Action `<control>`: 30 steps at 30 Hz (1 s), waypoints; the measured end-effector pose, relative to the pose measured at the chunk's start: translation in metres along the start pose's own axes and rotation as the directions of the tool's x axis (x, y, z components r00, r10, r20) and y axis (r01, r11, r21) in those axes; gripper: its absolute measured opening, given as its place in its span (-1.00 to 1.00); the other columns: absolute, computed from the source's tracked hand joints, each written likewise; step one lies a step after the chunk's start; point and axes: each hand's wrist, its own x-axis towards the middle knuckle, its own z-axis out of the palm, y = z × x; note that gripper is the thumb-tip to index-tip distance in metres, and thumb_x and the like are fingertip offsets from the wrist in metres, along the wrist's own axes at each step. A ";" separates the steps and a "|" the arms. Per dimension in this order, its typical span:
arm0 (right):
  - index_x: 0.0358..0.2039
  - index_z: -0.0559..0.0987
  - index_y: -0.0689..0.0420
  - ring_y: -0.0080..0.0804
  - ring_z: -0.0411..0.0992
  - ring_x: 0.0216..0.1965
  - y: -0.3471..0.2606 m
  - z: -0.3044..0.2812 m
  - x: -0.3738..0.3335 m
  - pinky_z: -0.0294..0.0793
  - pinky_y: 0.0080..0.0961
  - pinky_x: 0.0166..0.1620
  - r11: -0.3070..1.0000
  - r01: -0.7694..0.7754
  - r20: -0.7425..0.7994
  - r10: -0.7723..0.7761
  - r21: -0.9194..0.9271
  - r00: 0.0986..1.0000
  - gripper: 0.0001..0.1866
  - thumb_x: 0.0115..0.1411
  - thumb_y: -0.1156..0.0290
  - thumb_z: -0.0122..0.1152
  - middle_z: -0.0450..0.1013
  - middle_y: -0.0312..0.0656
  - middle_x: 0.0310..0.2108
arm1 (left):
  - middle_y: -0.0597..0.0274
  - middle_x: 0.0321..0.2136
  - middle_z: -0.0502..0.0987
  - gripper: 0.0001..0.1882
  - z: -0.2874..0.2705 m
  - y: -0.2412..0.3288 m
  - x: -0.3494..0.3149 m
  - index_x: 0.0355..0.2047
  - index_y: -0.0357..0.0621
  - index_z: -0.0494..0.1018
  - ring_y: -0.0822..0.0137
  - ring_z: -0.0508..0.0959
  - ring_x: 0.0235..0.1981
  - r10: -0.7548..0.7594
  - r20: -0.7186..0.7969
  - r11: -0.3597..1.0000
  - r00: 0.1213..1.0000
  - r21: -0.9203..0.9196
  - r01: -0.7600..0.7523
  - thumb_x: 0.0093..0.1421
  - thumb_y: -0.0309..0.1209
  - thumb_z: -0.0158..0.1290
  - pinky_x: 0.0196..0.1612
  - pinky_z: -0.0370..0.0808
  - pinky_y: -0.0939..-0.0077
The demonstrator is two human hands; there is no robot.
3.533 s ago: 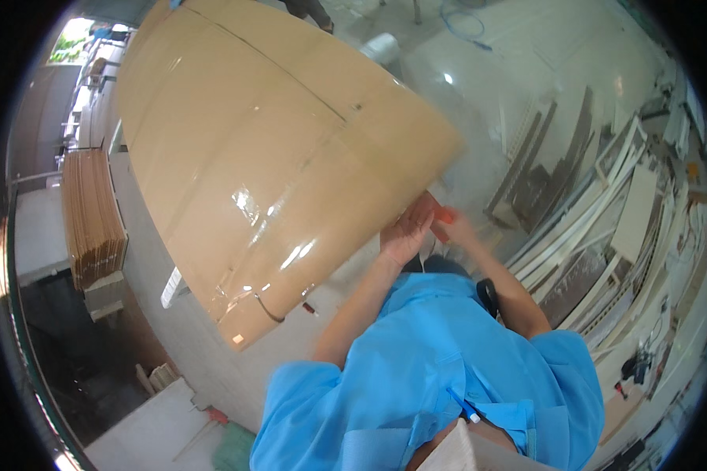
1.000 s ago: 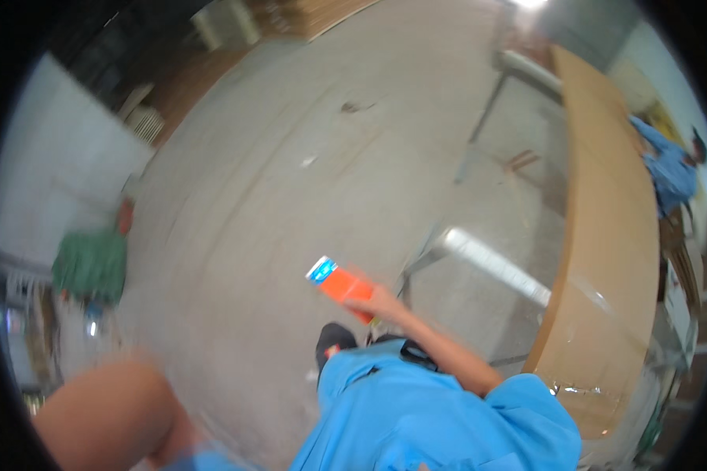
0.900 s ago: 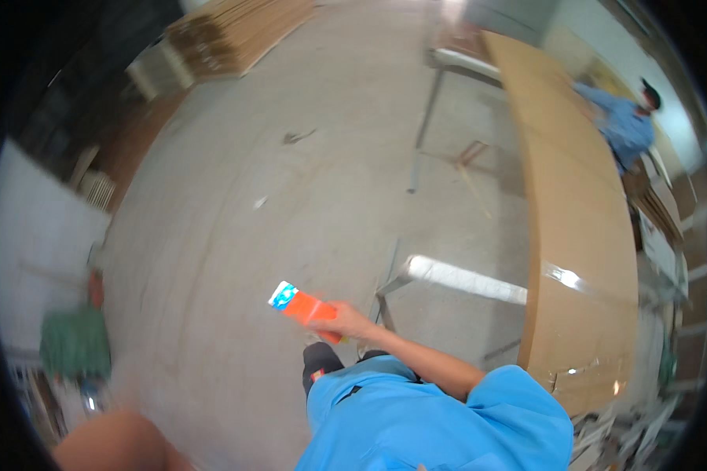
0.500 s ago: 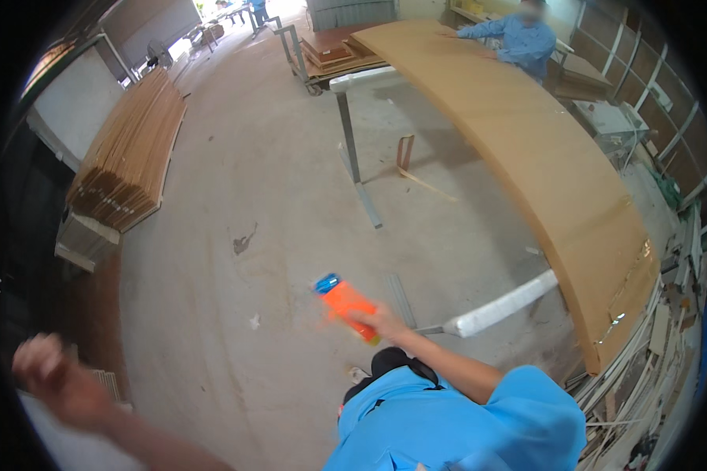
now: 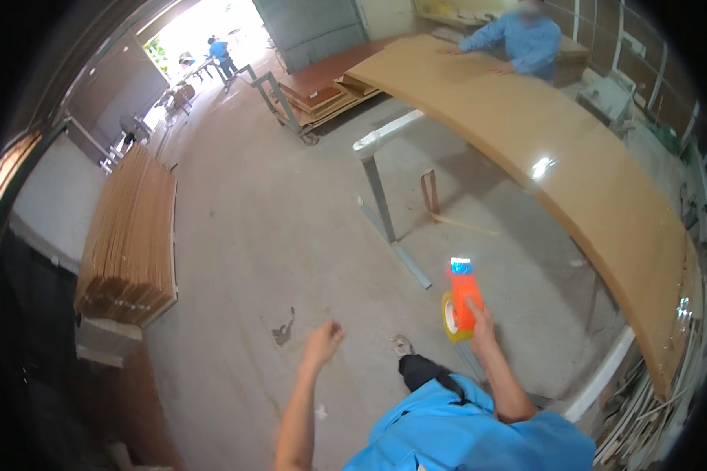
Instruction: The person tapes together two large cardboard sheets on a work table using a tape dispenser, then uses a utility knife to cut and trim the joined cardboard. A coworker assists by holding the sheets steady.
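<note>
My right hand [image 5: 484, 325] grips an orange tape dispenser [image 5: 465, 297] with a blue, shiny head and a yellowish roll of tape on its left side. It is held over the floor, left of a long brown cardboard-wrapped panel [image 5: 554, 149] and apart from it. My left hand [image 5: 322, 344] hangs in the air to the left, fingers curled in, with nothing visible in them. Strips of clear tape [image 5: 683, 308] glint on the panel's near end. At its far end a person in a light blue shirt [image 5: 532, 43] rests both hands on it.
White-padded trestles [image 5: 389, 133] support the panel. A stack of brown boards [image 5: 130, 235] stands at the left, and a cart [image 5: 287, 118] with flat panels is beyond. Thin strips of scrap [image 5: 644, 428] lie at the right. More people [image 5: 220, 55] are far back.
My left hand has swung in from the far left toward the middle. The tape dispenser in my right hand has moved right and turned more upright. The view has shifted.
</note>
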 end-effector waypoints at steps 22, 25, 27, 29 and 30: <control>0.05 0.61 0.23 -0.57 0.54 -0.32 -0.184 0.427 0.524 0.53 -0.52 -0.22 0.782 0.621 -0.371 -0.562 0.051 0.739 -0.54 0.41 0.08 0.37 0.60 -0.30 -0.24 | 0.15 -0.49 0.59 -0.72 -0.134 -0.343 0.418 -0.37 -0.13 0.53 0.26 0.55 -0.53 -0.655 0.418 0.262 0.630 -0.656 0.708 0.40 -0.21 0.07 -0.48 0.48 0.33; 0.01 0.64 0.22 -0.56 0.55 -0.30 -0.224 0.441 0.595 0.54 -0.50 -0.19 0.660 0.744 -0.434 -0.703 -0.103 0.563 -0.54 0.38 0.06 0.40 0.61 -0.29 -0.23 | 0.26 -0.55 0.48 -0.85 -0.239 -0.343 0.636 -0.42 -0.14 0.43 0.39 0.42 -0.53 -0.559 0.081 0.599 0.825 -0.649 0.469 0.34 -0.43 0.03 -0.45 0.39 0.38; -0.04 0.66 0.22 -0.56 0.55 -0.29 -0.243 0.437 0.648 0.54 -0.50 -0.17 0.613 0.746 -0.456 -0.758 -0.258 0.465 -0.53 0.36 0.03 0.42 0.62 -0.28 -0.24 | 0.18 -0.37 0.57 -0.83 -0.303 -0.313 0.763 -0.26 -0.28 0.48 0.32 0.53 -0.34 -0.341 -0.116 0.801 0.933 -0.556 0.224 0.36 -0.39 0.10 -0.24 0.51 0.32; -0.08 0.68 0.21 -0.56 0.55 -0.27 -0.255 0.424 0.704 0.54 -0.49 -0.15 0.667 0.636 -0.514 -0.729 -0.388 0.452 -0.52 0.33 0.00 0.45 0.64 -0.27 -0.25 | -0.01 -0.11 0.65 -0.68 -0.339 -0.250 0.861 0.01 -0.34 0.52 0.15 0.63 -0.09 -0.083 -0.318 0.930 0.944 -0.366 -0.042 0.42 -0.32 0.14 0.03 0.55 0.22; -0.10 0.69 0.22 -0.56 0.55 -0.27 -0.258 0.417 0.733 0.54 -0.50 -0.15 0.650 0.662 -0.505 -0.740 -0.373 0.443 -0.51 0.32 -0.02 0.46 0.64 -0.26 -0.26 | -0.05 -0.04 0.65 -0.64 -0.353 -0.209 0.900 0.09 -0.33 0.52 0.11 0.65 -0.01 0.014 -0.325 0.925 0.946 -0.354 -0.135 0.43 -0.30 0.15 0.11 0.55 0.20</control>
